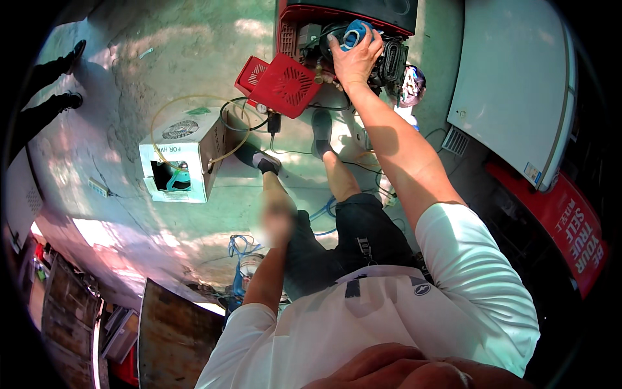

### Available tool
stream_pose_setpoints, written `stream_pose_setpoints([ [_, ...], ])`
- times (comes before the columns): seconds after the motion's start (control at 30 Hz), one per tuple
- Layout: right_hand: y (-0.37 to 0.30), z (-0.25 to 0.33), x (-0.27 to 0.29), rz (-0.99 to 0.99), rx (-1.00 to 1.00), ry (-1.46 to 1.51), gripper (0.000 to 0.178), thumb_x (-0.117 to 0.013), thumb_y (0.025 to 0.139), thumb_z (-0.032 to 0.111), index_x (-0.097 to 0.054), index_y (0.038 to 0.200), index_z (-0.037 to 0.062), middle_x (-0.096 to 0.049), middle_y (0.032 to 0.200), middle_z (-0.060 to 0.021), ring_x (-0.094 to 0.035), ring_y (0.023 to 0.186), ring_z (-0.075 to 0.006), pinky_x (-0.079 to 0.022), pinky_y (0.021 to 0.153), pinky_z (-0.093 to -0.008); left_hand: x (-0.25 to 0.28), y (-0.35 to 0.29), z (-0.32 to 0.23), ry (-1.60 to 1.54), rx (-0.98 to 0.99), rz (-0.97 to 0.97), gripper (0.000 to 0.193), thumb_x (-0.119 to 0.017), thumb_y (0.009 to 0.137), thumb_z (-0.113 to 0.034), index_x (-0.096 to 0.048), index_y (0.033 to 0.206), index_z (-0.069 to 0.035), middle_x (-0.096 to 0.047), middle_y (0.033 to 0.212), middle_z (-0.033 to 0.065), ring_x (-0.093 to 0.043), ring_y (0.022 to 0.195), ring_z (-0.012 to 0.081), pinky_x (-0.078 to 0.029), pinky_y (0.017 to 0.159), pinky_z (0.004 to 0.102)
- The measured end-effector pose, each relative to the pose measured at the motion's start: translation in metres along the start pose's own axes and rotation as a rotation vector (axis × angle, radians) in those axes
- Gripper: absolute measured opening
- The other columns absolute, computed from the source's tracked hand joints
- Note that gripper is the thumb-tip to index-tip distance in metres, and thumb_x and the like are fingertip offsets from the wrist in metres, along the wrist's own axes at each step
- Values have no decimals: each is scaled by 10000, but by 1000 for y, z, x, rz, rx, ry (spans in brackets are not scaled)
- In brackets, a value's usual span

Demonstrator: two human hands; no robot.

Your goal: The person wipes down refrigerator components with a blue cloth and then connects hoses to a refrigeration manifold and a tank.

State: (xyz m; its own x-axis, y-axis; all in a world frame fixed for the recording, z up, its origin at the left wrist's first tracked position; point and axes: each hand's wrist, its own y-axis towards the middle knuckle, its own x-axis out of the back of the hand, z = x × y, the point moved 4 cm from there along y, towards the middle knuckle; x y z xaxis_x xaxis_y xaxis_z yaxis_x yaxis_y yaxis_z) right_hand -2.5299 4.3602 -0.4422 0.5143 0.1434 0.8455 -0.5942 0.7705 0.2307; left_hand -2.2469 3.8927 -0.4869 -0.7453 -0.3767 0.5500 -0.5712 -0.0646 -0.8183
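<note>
Red plate: The red plate with slots (288, 84) is out past the person's feet. I count every place from it.
Blue thing: The blue thing (354, 28) has a pale ring at one end. It is to the right of the red plate and farther out.
Which way it lies: The ring end is on the red plate's side. The rest seems to go right and away from the red plate. Part is under the fingers, so I can't see how long it is.
Right hand: The right hand (358, 53) is at the blue thing, so it is much nearer than the other hand. The blue thing sits just past the palm, on the side away from the person. The fingers bend over its right side. The thumb sticks out on the red plate's side. I can't tell if they squeeze.
Left hand: The left hand (278, 217) is blurry, by the leg, on the person's side of the red plate. I can't tell its grip.
Near the red plate: A grey block (310, 34) is just past it. A black bundle (393, 61) is to its right, beside the blue thing.
Left of the red plate: A white box (210, 142) is nearer the person, with a yellow hose (194, 96) looped over it.
</note>
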Motion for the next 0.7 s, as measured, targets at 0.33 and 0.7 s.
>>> stream_pose_setpoints([
  [0.33, -1, -1, 0, -6, -6, 0, 858, -885, 701, 359, -444, 1381, 81, -376, 1408, -213, -320, 1352, -419, -286, 1165, -520, 30, -11, -38, 198, 72, 14, 559, -640, 892, -409, -544, 1307, -46, -568, 1251, 202, -562, 1184, 399, -490, 984, 506],
  [0.7, 0, -3, -1, -15, -15, -6, 845, -888, 696, 352, -460, 1372, 79, -382, 1406, -213, -326, 1353, -420, -298, 1160, -519, 20, -2, -24, 294, 65, -40, 554, -622, 897, -427, -549, 1286, -40, -587, 1210, 193, -574, 1156, 380, -491, 955, 500],
])
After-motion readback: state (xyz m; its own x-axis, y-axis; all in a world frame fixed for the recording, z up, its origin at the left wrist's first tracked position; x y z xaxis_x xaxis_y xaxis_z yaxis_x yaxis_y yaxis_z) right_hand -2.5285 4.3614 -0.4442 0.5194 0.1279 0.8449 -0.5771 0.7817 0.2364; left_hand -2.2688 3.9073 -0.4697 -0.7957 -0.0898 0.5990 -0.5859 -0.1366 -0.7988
